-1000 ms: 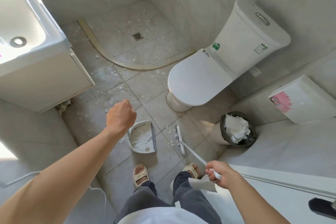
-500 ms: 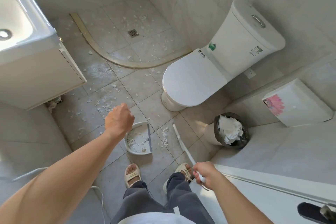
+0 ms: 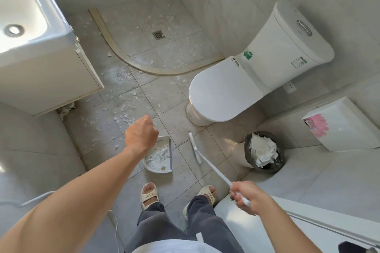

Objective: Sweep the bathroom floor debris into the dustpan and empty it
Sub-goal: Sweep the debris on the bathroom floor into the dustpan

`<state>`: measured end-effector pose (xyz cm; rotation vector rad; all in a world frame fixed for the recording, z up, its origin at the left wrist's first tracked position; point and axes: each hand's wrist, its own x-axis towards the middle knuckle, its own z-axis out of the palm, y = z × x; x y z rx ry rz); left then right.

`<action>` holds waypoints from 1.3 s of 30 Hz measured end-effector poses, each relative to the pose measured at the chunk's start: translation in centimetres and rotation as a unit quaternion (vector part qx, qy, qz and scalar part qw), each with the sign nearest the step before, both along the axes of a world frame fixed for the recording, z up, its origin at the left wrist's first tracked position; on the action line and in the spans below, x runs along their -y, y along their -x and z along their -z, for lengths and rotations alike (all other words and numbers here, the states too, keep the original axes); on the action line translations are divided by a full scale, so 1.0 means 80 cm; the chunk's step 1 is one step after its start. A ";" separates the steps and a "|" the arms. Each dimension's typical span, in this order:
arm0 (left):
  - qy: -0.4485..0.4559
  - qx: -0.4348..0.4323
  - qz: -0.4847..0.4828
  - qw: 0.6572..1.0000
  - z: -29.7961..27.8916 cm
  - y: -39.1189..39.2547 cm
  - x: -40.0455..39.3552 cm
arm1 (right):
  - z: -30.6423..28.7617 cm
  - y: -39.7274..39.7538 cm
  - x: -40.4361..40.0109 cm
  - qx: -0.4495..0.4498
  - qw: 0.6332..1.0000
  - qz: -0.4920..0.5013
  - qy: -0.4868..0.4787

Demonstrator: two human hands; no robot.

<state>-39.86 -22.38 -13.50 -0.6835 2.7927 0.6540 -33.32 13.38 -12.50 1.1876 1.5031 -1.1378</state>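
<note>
We've got the trash bin [image 3: 265, 153] by the toilet [image 3: 226, 90], black liner stuffed with crumpled white paper. Next down, the dustpan [image 3: 159, 155] on the floor ahead of our feet holds a pile of white scraps. Plenty of debris [image 3: 123, 118] is scattered on the tiles beyond it. Our left hand [image 3: 140, 134] is fisted over the dustpan, presumably on its handle, can't see it. Right hand [image 3: 249, 196] grips the broom [image 3: 196, 150], which has swung right, away from the pan, since a moment ago.
</note>
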 end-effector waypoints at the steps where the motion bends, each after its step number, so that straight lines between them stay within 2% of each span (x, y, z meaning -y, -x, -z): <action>1: 0.001 0.001 0.000 1.000 0.000 0.001 0.000 | 0.010 -0.005 0.019 -0.004 0.999 -0.028 -0.018; 3: 0.004 0.004 0.001 1.000 0.000 0.003 0.000 | 0.026 -0.013 0.053 0.009 0.998 -0.054 -0.027; 5: 0.005 0.003 0.002 1.000 0.001 0.004 0.000 | 0.032 -0.012 0.064 0.028 0.999 -0.032 0.006; 9: 0.005 0.001 0.002 1.000 0.002 0.003 0.003 | 0.005 0.015 0.026 0.055 0.989 0.085 0.110; 12: -0.002 -0.001 0.004 1.000 0.003 0.000 0.005 | -0.030 0.027 -0.006 0.027 0.988 0.091 0.119; 17: -0.013 0.003 0.002 1.000 -0.001 0.000 0.009 | -0.047 0.045 -0.004 -0.062 0.996 0.007 0.057; 22: 0.006 0.008 0.001 1.000 -0.003 0.001 0.028 | -0.053 0.094 0.018 -0.100 0.991 -0.091 0.014; 28: 0.013 0.015 -0.035 0.999 -0.006 -0.006 0.036 | -0.048 0.178 0.036 -0.128 0.953 -0.272 -0.025; 31: 0.017 0.039 -0.040 0.998 -0.014 -0.023 0.027 | -0.044 0.213 0.045 -0.136 0.938 -0.318 -0.027; 37: 0.032 0.037 -0.171 0.984 -0.044 -0.079 -0.018 | -0.006 0.286 0.057 -0.130 0.889 -0.440 -0.017; 39: 0.040 0.042 -0.227 0.972 -0.052 -0.097 -0.026 | 0.006 0.298 0.062 -0.119 0.884 -0.452 -0.023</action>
